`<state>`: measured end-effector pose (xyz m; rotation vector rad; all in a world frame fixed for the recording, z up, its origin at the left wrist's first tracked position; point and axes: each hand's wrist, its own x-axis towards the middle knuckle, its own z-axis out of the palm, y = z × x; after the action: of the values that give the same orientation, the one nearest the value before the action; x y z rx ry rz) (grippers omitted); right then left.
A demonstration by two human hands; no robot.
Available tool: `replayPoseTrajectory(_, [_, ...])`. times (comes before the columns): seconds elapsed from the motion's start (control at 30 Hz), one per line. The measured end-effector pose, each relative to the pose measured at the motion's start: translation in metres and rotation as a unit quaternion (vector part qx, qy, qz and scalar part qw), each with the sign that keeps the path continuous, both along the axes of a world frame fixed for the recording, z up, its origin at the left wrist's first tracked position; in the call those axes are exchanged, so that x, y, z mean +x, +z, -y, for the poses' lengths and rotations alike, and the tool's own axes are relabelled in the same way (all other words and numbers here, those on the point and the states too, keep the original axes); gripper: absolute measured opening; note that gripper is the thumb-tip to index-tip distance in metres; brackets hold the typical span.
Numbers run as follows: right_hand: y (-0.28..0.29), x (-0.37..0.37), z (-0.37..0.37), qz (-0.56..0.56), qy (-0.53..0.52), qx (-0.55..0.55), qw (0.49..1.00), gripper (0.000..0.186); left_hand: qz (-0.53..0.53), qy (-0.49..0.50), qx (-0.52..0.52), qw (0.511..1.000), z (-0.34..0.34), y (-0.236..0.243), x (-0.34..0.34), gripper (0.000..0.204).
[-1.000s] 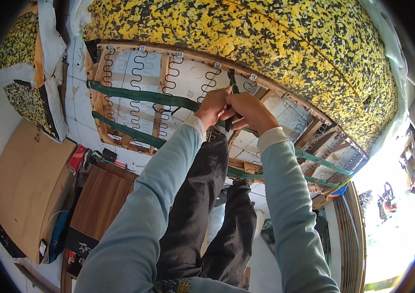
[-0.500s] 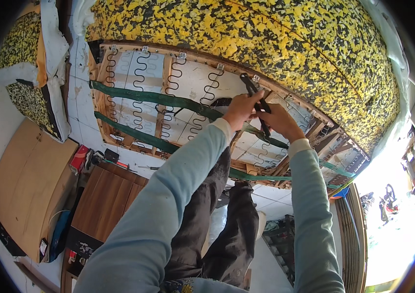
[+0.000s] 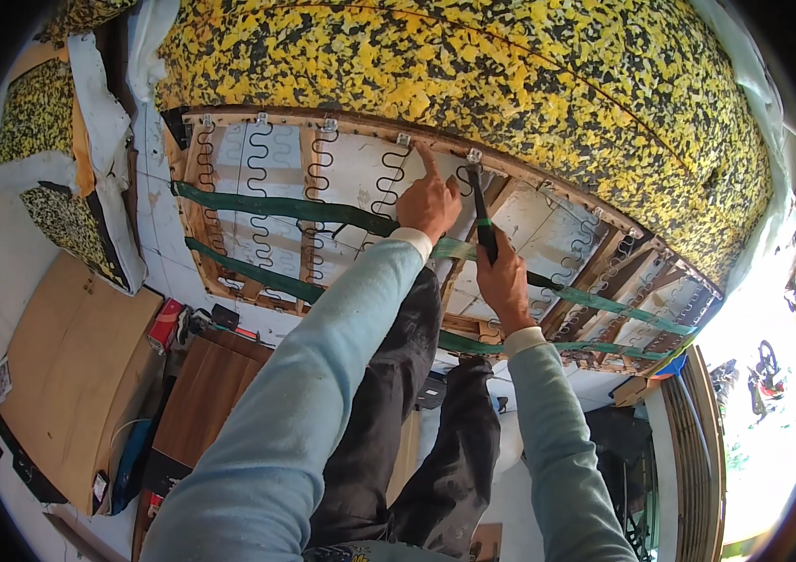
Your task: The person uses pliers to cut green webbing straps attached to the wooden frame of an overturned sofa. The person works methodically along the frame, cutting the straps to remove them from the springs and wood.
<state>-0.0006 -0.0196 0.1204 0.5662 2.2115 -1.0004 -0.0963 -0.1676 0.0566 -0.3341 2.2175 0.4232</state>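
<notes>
My left hand (image 3: 429, 204) has its index finger stretched up to the wooden front rail (image 3: 379, 127), fingertip at the rail between two spring clips. Its other fingers are curled, and I see nothing in them. My right hand (image 3: 505, 286) is closed round a long dark hand tool (image 3: 483, 220) with a green band; what kind of tool cannot be made out. The tool's upper end meets a metal clip (image 3: 474, 156) on the rail. Wavy zigzag springs (image 3: 388, 183) run across the sofa frame. A green webbing strap (image 3: 276, 205) passes beneath my left wrist.
Yellow-and-black speckled foam (image 3: 473, 66) bulges along the frame's far side. At left stand a light wooden panel (image 3: 70, 365) and a brown wooden cabinet (image 3: 210, 393), with a red box (image 3: 166, 323) between. More foam pieces (image 3: 37, 117) lie upper left. Long slats (image 3: 693, 440) lean at right.
My hands, close together at the tool before, are now apart. The left went up to the rail with its index finger out. The right moved down, and the tool's top now meets the clip.
</notes>
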Motion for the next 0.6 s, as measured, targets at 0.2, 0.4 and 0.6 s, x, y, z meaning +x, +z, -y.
replayPoseTrajectory(0.2, [-0.01, -0.04, -0.015, -0.138, 0.162, 0.013, 0.977, 0.063, -0.035, -0.106, 0.095, 0.989, 0.022, 0.004, 0.028, 0.073])
replayPoseTrajectory(0.4, [-0.01, -0.079, -0.026, -0.28, 0.455, 0.063, 0.843, 0.081, -0.154, -0.063, 0.155, 0.974, 0.044, 0.037, 0.09, 0.062])
replayPoseTrajectory(0.6, [-0.042, -0.084, -0.025, -0.288, 0.497, 0.171, 0.801, 0.079, -0.177, -0.099, 0.143, 0.969, 0.073, 0.066, 0.134, 0.062])
